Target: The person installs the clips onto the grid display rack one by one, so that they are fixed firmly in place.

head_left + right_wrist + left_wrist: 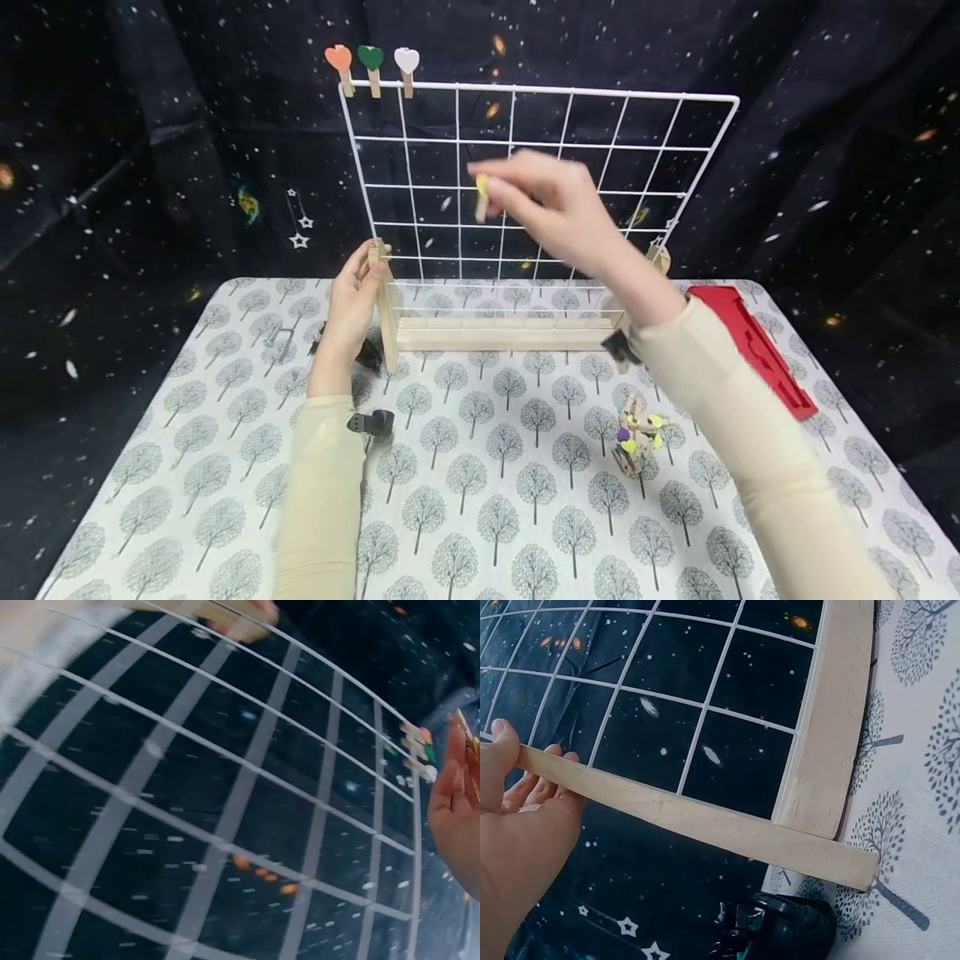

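At the wire grid's [432, 140] ten o'clock corner, orange [338, 58], green [371, 57] and white [407, 60] heart clips sit on the top wire [483, 86]; at eight o'clock the left hand [352, 300] grips the wooden upright [387, 321]. The right hand [551, 200] pinches a yellow heart clip [482, 185] before the grid, apparently mid-carry; the next move likely calls for lifting toward eleven o'clock, beside the white heart. At five o'clock, loose clips [632, 435] lie on the surface [525, 554].
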Action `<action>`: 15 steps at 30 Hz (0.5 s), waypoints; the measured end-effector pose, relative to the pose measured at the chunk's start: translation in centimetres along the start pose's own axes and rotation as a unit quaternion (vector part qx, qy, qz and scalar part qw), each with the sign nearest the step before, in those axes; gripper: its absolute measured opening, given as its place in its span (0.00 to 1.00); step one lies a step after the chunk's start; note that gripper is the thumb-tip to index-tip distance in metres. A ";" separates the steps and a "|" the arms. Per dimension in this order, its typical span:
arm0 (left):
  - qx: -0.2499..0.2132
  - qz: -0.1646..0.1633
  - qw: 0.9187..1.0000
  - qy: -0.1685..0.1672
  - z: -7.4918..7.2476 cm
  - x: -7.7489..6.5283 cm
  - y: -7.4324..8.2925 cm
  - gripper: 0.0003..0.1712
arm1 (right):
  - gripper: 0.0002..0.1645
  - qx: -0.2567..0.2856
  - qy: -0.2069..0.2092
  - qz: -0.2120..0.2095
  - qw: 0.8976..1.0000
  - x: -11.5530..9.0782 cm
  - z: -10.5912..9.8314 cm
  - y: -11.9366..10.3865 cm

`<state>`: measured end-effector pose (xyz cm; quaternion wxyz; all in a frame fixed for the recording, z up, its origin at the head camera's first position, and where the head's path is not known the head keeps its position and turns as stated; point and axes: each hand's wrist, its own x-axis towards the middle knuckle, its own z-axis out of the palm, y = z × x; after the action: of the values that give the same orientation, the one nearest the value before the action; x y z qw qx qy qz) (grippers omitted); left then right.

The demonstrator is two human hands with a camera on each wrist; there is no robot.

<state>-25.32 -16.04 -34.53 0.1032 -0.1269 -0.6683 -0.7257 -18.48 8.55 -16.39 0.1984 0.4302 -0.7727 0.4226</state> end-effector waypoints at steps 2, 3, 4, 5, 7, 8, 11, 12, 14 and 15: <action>-0.004 0.001 1.000 0.000 0.1 0.0 0.0 0.30 | 0.14 -0.021 0.011 0.014 1.000 2.2 -0.5 -1.7; -0.004 0.001 1.000 -0.001 0.1 0.0 0.0 0.30 | 0.14 -0.036 0.016 0.018 0.999 3.3 -0.8 -2.2; -0.001 0.002 1.000 -0.001 0.1 0.1 -0.1 0.30 | 0.14 -0.048 0.021 0.028 0.998 4.3 -1.0 -2.5; 0.001 0.001 1.000 0.000 0.1 0.1 -0.1 0.30 | 0.15 -0.058 0.024 0.041 0.997 5.4 -1.3 -2.5; 0.005 -0.001 1.000 0.001 0.1 0.0 -0.2 0.30 | 0.15 -0.069 0.033 0.070 0.995 7.3 -1.7 -2.0; 0.007 -0.001 1.000 0.001 0.1 0.0 -0.2 0.30 | 0.15 -0.061 0.037 0.086 0.994 8.2 -1.9 -1.7; 0.006 0.002 1.000 0.003 0.0 -0.1 -0.1 0.29 | 0.16 -0.034 0.052 0.128 0.990 10.3 -2.3 -0.7; 0.006 0.004 1.000 0.005 0.0 -0.1 0.0 0.29 | 0.16 -0.022 0.057 0.140 0.988 10.8 -2.4 -0.6; 0.001 0.007 1.000 0.011 0.1 -0.1 0.0 0.28 | 0.17 -0.001 0.061 0.165 0.984 11.6 -2.4 -0.6; -0.002 0.007 1.000 0.015 0.1 -0.1 0.0 0.28 | 0.17 0.000 0.058 0.174 0.983 11.9 -2.4 -0.6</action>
<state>-25.20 -15.91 -34.55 0.1182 -0.1214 -0.6644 -0.7279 -24.62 4.47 -6.80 0.1666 0.2639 -0.8227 0.4751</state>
